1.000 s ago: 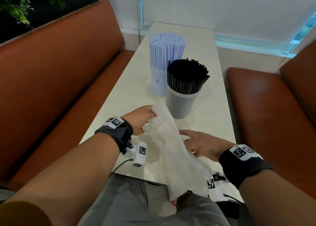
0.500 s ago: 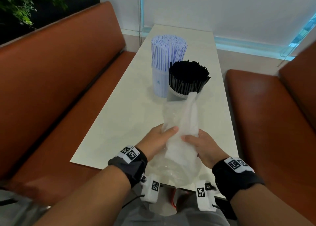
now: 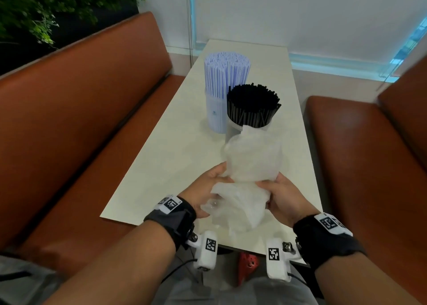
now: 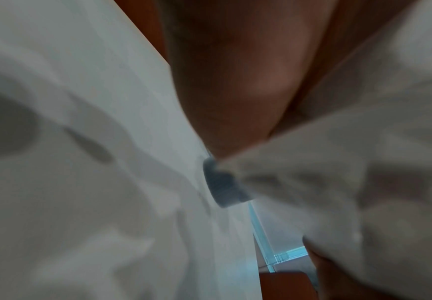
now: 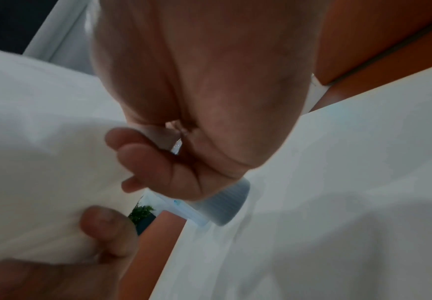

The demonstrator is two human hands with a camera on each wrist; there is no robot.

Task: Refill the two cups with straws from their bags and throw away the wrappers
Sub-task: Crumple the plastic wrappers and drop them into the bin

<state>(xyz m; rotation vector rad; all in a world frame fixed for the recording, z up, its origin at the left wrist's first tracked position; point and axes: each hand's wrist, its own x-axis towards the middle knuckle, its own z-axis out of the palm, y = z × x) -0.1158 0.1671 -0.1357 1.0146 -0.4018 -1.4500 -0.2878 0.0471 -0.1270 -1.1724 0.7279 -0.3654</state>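
The empty plastic wrappers (image 3: 245, 184) are bunched above the near end of the desk (image 3: 161, 166), clamped between the left hand (image 3: 203, 189) and right hand (image 3: 284, 198). If swung forward, the bundle could topple the near black-straw cup (image 3: 251, 115).

Bare forearms, black wristbands (image 3: 172, 219) with white coded tags (image 3: 169, 203), white wrist camera modules (image 3: 207, 249), thin black cable (image 3: 178, 269), grey trousers (image 3: 208, 291).
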